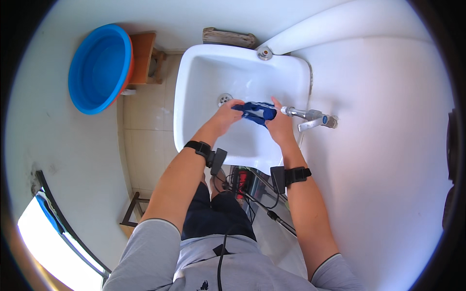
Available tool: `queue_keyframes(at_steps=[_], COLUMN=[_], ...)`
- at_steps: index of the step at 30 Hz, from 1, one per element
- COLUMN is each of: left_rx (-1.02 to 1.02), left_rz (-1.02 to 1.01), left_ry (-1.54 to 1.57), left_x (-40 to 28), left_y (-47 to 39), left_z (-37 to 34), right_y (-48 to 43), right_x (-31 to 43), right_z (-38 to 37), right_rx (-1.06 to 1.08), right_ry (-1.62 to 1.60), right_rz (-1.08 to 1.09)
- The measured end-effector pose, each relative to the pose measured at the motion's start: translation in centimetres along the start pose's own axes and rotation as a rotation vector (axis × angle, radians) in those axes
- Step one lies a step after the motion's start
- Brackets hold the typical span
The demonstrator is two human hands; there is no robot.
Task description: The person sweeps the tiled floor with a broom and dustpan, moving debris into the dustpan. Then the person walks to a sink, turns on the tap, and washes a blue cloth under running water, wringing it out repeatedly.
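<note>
Both my hands hold a dark blue piece of cloth [259, 112] above the white ceramic sink [233, 143]. My left hand [228, 115] grips its left end, close to the metal drain [224, 99]. At the right end, my right hand [279, 123] has the cloth between thumb and fingers, just below the spout of the chrome tap [307, 115]. Water runs from the tap leftward across the cloth. The cloth is stretched between the hands, wet and partly bunched.
A blue plastic basin [103, 69] leans at the upper left by a wooden stool [143, 58]. A weathered wooden piece [228, 37] lies behind the sink. Cables and a metal pole [280, 220] are below the sink's front, beside my legs. A wall borders the right side.
</note>
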State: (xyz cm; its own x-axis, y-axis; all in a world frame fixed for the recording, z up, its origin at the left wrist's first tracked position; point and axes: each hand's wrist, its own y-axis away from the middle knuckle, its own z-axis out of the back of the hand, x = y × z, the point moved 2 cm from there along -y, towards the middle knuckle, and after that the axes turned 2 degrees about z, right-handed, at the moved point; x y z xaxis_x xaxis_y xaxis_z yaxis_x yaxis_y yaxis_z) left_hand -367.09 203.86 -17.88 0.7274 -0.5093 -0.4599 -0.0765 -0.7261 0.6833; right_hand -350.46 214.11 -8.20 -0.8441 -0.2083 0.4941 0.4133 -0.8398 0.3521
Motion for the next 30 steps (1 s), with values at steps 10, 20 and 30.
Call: queue_keyframes(at_steps=[10,20,30], left_rx=[-0.102,-0.088,-0.145], left_rz=[-0.027,-0.545,-0.506], left_ry=[-0.451,-0.748,-0.415], left_x=[-0.5,4.5,6.2], left_y=[4.0,5.1,7.1], left_z=[2.3,-2.3,-9.5], right_y=[2.3,3.4,3.8], right_x=[1.2,3.5,2.3], right_z=[1.6,3.0,2.0], right_rx=[-0.081,-0.019,-0.035], right_ry=[0.115,0.154,-0.141], right_rz=[-0.063,-0.027,-0.231])
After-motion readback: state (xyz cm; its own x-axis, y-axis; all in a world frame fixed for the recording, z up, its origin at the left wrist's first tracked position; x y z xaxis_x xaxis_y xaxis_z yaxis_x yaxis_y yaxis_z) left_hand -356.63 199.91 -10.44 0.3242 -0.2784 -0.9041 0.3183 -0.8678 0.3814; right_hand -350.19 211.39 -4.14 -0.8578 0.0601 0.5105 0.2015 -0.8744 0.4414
